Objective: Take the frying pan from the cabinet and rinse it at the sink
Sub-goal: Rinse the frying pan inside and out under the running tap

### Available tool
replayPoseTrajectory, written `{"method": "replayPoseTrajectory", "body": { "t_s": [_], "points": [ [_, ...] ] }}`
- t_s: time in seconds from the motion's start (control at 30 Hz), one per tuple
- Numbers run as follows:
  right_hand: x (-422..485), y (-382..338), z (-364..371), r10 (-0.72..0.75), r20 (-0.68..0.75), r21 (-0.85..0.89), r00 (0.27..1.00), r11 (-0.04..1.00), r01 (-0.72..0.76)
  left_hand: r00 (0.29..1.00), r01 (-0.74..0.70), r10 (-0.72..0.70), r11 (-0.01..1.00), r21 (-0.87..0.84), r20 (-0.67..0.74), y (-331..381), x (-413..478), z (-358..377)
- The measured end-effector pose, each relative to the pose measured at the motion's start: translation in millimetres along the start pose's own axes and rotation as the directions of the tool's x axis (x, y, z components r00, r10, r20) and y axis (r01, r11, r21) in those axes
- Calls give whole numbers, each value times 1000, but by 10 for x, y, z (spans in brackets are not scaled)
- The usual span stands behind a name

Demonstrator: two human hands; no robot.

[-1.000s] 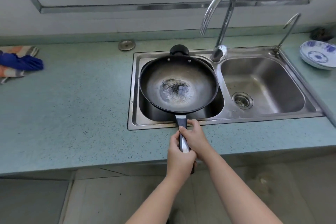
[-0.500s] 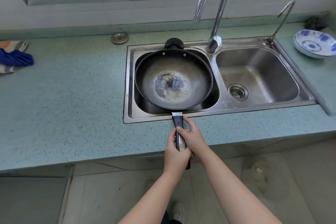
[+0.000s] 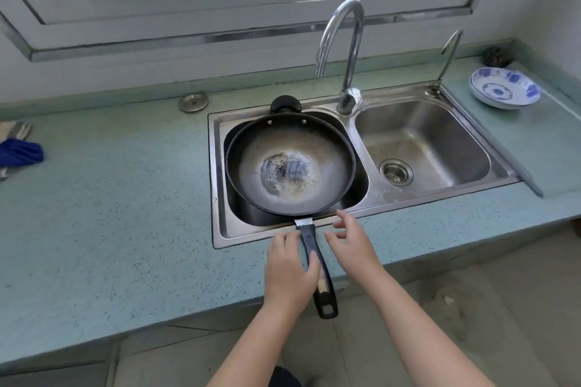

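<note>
Black round metal frying pan (image 3: 290, 163), likely heavy and rigid, over left steel sink (image 3: 220, 182); long handle: left hand (image 3: 290, 270) wrapped around it, right hand (image 3: 352, 245) open alongside.

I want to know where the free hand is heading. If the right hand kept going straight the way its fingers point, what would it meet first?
The right hand, open beside the handle, points up toward the sink. It would probably meet the steel front rim of the sink first, then the frying pan; its height above the counter is unclear.
</note>
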State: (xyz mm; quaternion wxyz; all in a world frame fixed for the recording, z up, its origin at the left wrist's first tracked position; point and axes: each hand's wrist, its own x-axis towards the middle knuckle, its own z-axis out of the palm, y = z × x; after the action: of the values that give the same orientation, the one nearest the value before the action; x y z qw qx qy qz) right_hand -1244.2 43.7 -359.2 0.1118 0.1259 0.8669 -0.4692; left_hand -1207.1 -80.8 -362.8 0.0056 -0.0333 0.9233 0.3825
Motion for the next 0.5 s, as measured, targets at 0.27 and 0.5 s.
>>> {"method": "replayPoseTrajectory", "body": {
  "t_s": [0.27,0.5],
  "points": [
    [190,-192,-297,-209,-144,-398,967,907,137,955,-296,289,911,287,69,147,635,-187],
    [645,-176,-585,-335,-184,-564,924,806,180,925,-381,356,843,379,137,387,1077,-53]
  ]
}}
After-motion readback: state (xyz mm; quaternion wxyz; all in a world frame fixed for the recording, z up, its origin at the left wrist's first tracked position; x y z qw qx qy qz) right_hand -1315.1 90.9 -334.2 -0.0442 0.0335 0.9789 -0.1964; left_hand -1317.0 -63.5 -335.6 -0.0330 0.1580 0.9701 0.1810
